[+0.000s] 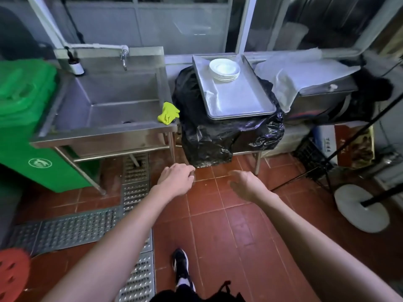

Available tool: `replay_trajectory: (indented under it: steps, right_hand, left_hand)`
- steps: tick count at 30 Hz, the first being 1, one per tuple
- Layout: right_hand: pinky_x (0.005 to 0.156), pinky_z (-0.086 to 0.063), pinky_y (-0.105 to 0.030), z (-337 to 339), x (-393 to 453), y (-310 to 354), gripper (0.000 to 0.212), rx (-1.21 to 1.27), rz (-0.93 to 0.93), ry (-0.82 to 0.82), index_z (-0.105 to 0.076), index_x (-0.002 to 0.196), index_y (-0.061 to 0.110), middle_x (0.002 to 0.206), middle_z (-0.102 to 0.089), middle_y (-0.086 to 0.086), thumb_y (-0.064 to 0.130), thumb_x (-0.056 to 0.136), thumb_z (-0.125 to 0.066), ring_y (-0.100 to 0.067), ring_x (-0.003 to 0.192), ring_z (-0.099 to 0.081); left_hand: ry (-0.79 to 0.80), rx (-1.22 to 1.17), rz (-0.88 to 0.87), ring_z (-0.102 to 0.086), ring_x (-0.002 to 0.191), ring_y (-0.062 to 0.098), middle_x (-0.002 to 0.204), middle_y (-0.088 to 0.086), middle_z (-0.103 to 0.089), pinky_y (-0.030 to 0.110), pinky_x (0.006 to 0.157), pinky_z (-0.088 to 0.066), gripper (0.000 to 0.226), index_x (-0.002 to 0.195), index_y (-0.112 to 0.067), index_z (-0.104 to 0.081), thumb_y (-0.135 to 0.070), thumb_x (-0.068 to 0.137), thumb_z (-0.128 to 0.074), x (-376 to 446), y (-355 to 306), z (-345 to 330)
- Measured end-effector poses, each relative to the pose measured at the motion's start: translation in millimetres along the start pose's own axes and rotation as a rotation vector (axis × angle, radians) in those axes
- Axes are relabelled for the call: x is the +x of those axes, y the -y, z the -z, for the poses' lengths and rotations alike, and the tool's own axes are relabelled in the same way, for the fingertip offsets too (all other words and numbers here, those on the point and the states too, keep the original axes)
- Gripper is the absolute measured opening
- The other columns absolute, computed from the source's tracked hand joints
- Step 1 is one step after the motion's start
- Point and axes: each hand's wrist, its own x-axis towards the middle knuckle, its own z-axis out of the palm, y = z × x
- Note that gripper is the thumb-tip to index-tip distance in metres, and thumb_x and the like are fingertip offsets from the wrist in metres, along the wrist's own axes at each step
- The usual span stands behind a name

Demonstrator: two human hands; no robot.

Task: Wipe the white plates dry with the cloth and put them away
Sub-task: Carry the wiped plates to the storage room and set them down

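A stack of white plates [224,69] stands at the far end of a metal tray [239,99], which rests on a bin wrapped in a black bag [218,136]. A yellow-green cloth [168,112] lies on the right front corner of the steel sink [104,99]. My left hand [176,179] and my right hand [246,184] are stretched out low over the red tile floor, well short of the tray. Both hold nothing. The left fingers curl loosely downward; the right fingers are spread.
A green wheeled bin [28,118] stands left of the sink. A white sheet [294,73] covers a dark box at the right. A black stand with a round white base [362,208] crosses the right side. Metal drain grates [135,188] run across the floor.
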Motion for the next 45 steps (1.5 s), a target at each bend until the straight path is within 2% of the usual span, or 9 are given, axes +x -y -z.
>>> replay_trajectory:
  steps: [3, 11, 16, 19, 21, 27, 34, 39, 45]
  right_hand:
    - [0.101, -0.05, -0.041, 22, 39, 10, 0.048, 0.026, -0.038, -0.019, -0.053, 0.144, 0.021, 0.138, -0.063, -0.012, 0.027, 0.096, -0.059, -0.033, 0.124, -0.06]
    - [0.098, -0.047, -0.038, 58, 124, 21, 0.048, 0.103, -0.111, -0.084, -0.053, 0.144, 0.016, 0.132, -0.065, -0.017, 0.027, 0.097, -0.058, -0.035, 0.124, -0.059]
    - [0.103, -0.047, -0.035, 76, 171, -4, 0.051, 0.217, -0.186, -0.079, -0.052, 0.146, 0.017, 0.132, -0.068, -0.008, 0.026, 0.096, -0.06, -0.025, 0.126, -0.06]
    - [0.095, -0.049, -0.031, 92, 202, -26, 0.054, 0.268, -0.248, -0.123, -0.052, 0.146, 0.018, 0.128, -0.069, -0.009, 0.026, 0.094, -0.062, -0.026, 0.116, -0.064]
    - [0.09, -0.047, -0.03, 100, 227, -38, 0.049, 0.27, -0.237, -0.141, -0.056, 0.142, 0.017, 0.125, -0.07, -0.012, 0.025, 0.094, -0.062, -0.028, 0.113, -0.065]
    - [0.107, -0.043, -0.04, 131, 318, -68, 0.053, 0.203, -0.143, -0.096, -0.047, 0.149, 0.017, 0.144, -0.058, -0.009, 0.028, 0.099, -0.056, -0.027, 0.13, -0.055]
    - [0.11, -0.041, -0.044, 169, 414, -90, 0.051, -0.018, -0.035, -0.012, -0.042, 0.152, 0.021, 0.155, -0.047, -0.001, 0.032, 0.103, -0.051, -0.027, 0.138, -0.047]
    - [0.109, -0.041, -0.045, 181, 466, -105, 0.051, -0.016, -0.032, 0.021, -0.041, 0.153, 0.02, 0.156, -0.045, 0.001, 0.032, 0.104, -0.051, -0.027, 0.138, -0.046]
    - [0.109, -0.041, -0.041, 198, 528, -123, 0.053, 0.017, -0.055, -0.01, -0.042, 0.152, 0.02, 0.157, -0.043, 0.002, 0.032, 0.103, -0.055, -0.026, 0.138, -0.045]
  left_hand:
    - [-0.011, 0.004, -0.046, -0.054, 0.13, 0.026, 0.141, 0.001, -0.061, 0.044, 0.109, -0.041, 0.039, 0.139, -0.033, -0.058, -0.037, 0.102, -0.048, 51, 12, 25]
    - [0.033, 0.012, -0.112, -0.049, 0.136, 0.025, 0.147, -0.001, -0.057, 0.042, 0.111, -0.038, 0.041, 0.143, -0.034, -0.054, -0.038, 0.102, -0.047, 143, 31, 55]
    - [0.076, 0.01, -0.116, -0.052, 0.133, 0.028, 0.146, 0.002, -0.058, 0.043, 0.109, -0.039, 0.042, 0.143, -0.035, -0.054, -0.039, 0.102, -0.048, 199, 33, 56]
    - [0.101, 0.001, -0.106, -0.055, 0.13, 0.029, 0.144, 0.002, -0.059, 0.042, 0.106, -0.042, 0.042, 0.142, -0.036, -0.055, -0.039, 0.101, -0.049, 237, 30, 57]
    - [0.106, 0.005, -0.117, -0.055, 0.131, 0.029, 0.144, 0.001, -0.059, 0.042, 0.106, -0.043, 0.042, 0.142, -0.035, -0.056, -0.038, 0.101, -0.049, 268, 24, 60]
    - [0.101, 0.086, -0.147, -0.055, 0.128, 0.03, 0.14, 0.002, -0.062, 0.042, 0.101, -0.044, 0.037, 0.134, -0.031, -0.061, -0.033, 0.101, -0.044, 371, -10, 83]
    - [0.119, 0.079, -0.106, -0.056, 0.124, 0.033, 0.136, 0.009, -0.063, 0.042, 0.101, -0.042, 0.038, 0.133, -0.025, -0.06, -0.025, 0.1, -0.042, 463, -30, 105]
    - [0.112, -0.08, -0.061, -0.062, 0.116, 0.033, 0.137, 0.007, -0.063, 0.042, 0.093, -0.052, 0.037, 0.133, -0.03, -0.061, -0.029, 0.099, -0.047, 519, -22, 105]
    - [0.085, -0.331, -0.006, -0.053, 0.133, 0.023, 0.15, -0.002, -0.053, 0.037, 0.104, -0.046, 0.047, 0.147, -0.027, -0.051, -0.031, 0.101, -0.05, 607, -10, 99]
